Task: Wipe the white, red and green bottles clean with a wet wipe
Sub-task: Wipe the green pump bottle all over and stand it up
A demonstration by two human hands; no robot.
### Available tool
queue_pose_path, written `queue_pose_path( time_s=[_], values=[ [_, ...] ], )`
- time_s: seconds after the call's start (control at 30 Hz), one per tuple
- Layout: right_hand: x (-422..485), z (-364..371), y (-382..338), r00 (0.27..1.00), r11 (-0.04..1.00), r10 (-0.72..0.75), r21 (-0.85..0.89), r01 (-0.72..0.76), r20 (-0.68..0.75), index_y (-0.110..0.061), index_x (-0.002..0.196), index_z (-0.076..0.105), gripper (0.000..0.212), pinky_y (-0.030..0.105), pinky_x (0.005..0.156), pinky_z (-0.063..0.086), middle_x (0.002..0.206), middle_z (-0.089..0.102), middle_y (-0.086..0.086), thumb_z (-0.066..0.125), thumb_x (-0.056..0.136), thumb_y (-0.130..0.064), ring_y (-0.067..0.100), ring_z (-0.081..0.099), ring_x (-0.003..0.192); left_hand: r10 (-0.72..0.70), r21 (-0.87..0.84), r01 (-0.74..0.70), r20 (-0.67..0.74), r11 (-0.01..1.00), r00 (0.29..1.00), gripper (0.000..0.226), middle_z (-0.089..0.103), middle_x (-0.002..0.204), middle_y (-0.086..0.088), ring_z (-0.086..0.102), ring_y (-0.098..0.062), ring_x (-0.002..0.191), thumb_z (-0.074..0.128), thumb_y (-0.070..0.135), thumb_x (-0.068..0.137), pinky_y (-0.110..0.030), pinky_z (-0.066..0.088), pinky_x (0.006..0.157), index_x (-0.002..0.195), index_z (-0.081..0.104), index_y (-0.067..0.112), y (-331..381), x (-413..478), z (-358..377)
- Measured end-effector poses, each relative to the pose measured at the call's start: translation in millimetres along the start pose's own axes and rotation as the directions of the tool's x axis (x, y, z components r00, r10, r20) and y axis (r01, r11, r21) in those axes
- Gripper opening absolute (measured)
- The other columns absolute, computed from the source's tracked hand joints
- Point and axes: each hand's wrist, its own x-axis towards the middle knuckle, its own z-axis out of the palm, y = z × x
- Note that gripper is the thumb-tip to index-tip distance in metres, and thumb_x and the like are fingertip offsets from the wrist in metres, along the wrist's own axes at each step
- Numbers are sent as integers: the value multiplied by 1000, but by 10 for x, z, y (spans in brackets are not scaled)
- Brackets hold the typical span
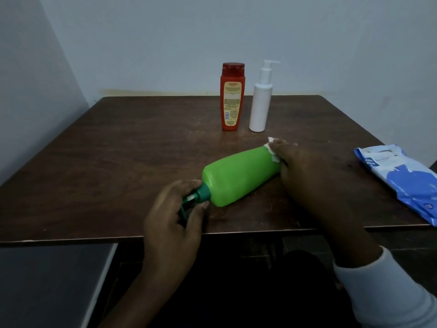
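The green bottle (pixel 238 178) lies on its side near the desk's (pixel 118 150) front edge, left hand (pixel 175 209) gripping its pump neck (pixel 203 192), right hand (pixel 307 171) pinching the wet wipe (pixel 272 150) to its base (light, slick plastic, likely, so the neck's the anchor).

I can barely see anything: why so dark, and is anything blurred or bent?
Head view: dim bluish light, soft shadows, just a faint sheen on the green bottle; the white bottle seems to lean, probably wide-lens distortion; label print on the red bottle is too soft to read.
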Motion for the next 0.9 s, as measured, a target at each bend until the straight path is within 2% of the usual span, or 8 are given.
queue_pose_path(
  time_s=[0.13, 0.23, 0.37, 0.53, 0.63, 0.73, 0.83, 0.9],
  values=[
    [-96, -3, -135, 993, 994, -112, 2, 112, -40, -14, 130, 60, 38, 27, 83, 40, 117, 67, 10, 50, 93, -8, 29, 61, 107, 79, -45, -81, -44, 996, 996, 37, 68, 113, 2, 64, -1, 109, 79, -5, 83, -11, 45, 94, 113, 67, 12, 42, 9, 53],
    [-82, 19, -232, 988, 954, -123, 263, 144, -95, -25, 120, 68, 31, 23, 87, 48, 112, 71, -1, 57, 93, -11, 13, 66, 99, 92, -100, -95, -36, 990, 995, 28, 70, 110, 2, 66, -3, 106, 81, 7, 84, -15, 49, 90, 109, 69, 9, 68, 125, 39],
    [-52, -97, -441, 980, 843, -194, 506, 184, -34, -33, 114, 71, 31, 32, 90, 53, 113, 69, -15, 62, 91, -13, 1, 63, 103, -63, -159, 57, -33, 986, 997, 27, 72, 103, 14, 70, -7, 99, 83, 25, 80, -23, 56, 80, 102, 68, 22, 78, 291, 13],
    [-136, -198, -535, 914, 888, -397, 286, 360, 85, -41, 125, 59, 40, 21, 75, 54, 118, 67, -12, 57, 94, -16, 1, 63, 89, -149, -156, 147, 1, 977, 989, 29, 74, 106, 13, 70, -7, 104, 83, 17, 83, -25, 57, 84, 107, 72, 28, 24, 384, -19],
    [-40, -183, -353, 940, 933, -334, 169, 319, 66, -35, 126, 59, 42, 5, 65, 39, 112, 70, -4, 59, 92, -11, -5, 53, 73, -243, -219, 244, 32, 945, 970, 22, 77, 100, 8, 73, -11, 97, 84, 15, 82, -32, 58, 83, 99, 75, 26, -1, 342, -42],
    [6, -199, -234, 967, 954, -254, 156, 255, -24, -26, 124, 63, 37, -2, 73, 36, 114, 68, 1, 59, 92, -9, 1, 54, 87, -355, -275, 354, 49, 894, 934, 11, 78, 82, 0, 74, -12, 74, 82, 26, 82, -38, 59, 66, 88, 75, 20, 34, 317, -68],
    [-52, -222, -214, 960, 935, -189, 261, 241, -208, -24, 125, 62, 36, 0, 85, 39, 114, 65, -6, 57, 92, -10, 3, 61, 96, -481, -326, 485, 100, 812, 871, 41, 71, 62, -17, 67, -25, 48, 78, 40, 81, -38, 51, 48, 80, 66, 1, 68, 334, -96],
    [-85, -230, -208, 954, 917, -126, 336, 217, -273, -22, 125, 63, 35, 3, 83, 43, 115, 64, -8, 57, 93, -10, -3, 62, 95, -566, -412, 584, 179, 699, 805, 50, 70, 63, -26, 66, -29, 49, 79, 34, 82, -30, 52, 47, 83, 61, -12, 68, 359, -94]
  ],
)
